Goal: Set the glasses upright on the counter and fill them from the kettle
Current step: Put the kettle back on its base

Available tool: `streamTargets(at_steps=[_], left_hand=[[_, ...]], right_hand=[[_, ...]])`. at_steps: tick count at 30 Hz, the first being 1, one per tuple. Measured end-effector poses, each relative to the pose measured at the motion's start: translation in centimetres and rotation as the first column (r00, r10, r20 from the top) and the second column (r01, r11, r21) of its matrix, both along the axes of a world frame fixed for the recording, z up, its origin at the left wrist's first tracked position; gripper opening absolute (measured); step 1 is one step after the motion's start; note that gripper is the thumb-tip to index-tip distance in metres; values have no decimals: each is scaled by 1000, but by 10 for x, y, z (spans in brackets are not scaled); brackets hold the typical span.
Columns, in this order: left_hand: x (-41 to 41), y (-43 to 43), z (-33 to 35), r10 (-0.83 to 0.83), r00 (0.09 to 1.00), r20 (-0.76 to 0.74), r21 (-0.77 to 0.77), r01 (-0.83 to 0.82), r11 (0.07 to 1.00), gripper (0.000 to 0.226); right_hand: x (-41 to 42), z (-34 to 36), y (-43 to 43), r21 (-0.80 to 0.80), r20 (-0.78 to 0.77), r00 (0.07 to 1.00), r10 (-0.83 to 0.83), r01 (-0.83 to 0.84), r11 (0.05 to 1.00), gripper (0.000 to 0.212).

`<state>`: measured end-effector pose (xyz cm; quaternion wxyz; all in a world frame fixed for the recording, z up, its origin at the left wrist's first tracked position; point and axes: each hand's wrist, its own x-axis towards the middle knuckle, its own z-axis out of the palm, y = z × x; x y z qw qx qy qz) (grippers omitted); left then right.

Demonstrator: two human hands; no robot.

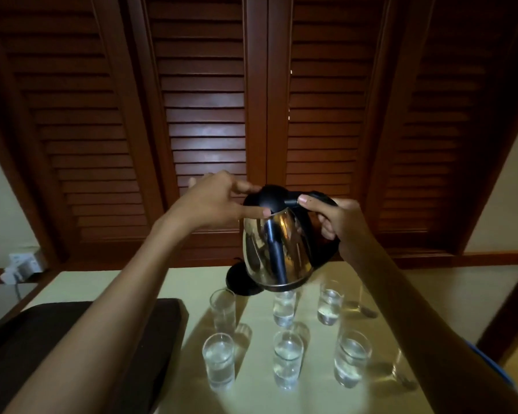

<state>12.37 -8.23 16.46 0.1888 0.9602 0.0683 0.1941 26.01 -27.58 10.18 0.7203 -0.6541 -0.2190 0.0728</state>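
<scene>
Looking down through the head camera, I see the kettle (pixel 293 249) held in the air over the far part of the counter (pixel 251 395), its bottom rim just above the far-middle glass (pixel 284 309). My right hand (pixel 338 222) grips the black handle (pixel 322 198), fingers curled round it and thumb laid along the top toward the lid (pixel 271 198). My left hand (pixel 210 201) touches that lid with a straight forefinger on its far side and a straight thumb at its near edge. The other fingers are spread away behind. The kettle stands close to upright, and I cannot tell where its spout points.

Six glasses stand upright on the counter in two rows of three. The far-left glass (pixel 222 309) looks empty. The far-middle glass, the far-right glass (pixel 329 306), the near-left glass (pixel 218 361), the near-middle glass (pixel 287 358) and the near-right glass (pixel 352 357) all hold water. Glassy shapes further right are half hidden by my right arm, so I cannot make them out.

The kettle's black base (pixel 241 282) sits on the counter behind the far-left glass. A dark cushion (pixel 72 339) lies to the left, a socket (pixel 21 261) is on the left wall, and brown louvred doors (pixel 207 100) fill the far side.
</scene>
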Motion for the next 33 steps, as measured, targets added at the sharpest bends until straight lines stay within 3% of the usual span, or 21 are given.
streamTargets(at_steps=[5, 8, 14, 33], left_hand=[[60, 36, -26, 108, 994, 5, 37, -108, 994, 46], [89, 57, -54, 153, 988, 11, -28, -153, 988, 39], [128, 79, -102, 265, 962, -63, -16, -266, 964, 37], [154, 93, -145, 323, 936, -136, 57, -318, 946, 40]], right_hand=[[58, -27, 49, -22, -13, 999, 45, -46, 999, 37], [87, -47, 73, -29, -66, 995, 81, -83, 996, 36], [132, -98, 110, -25, -153, 982, 109, -114, 993, 40], [173, -160, 142, -19, -247, 955, 165, -175, 984, 42]])
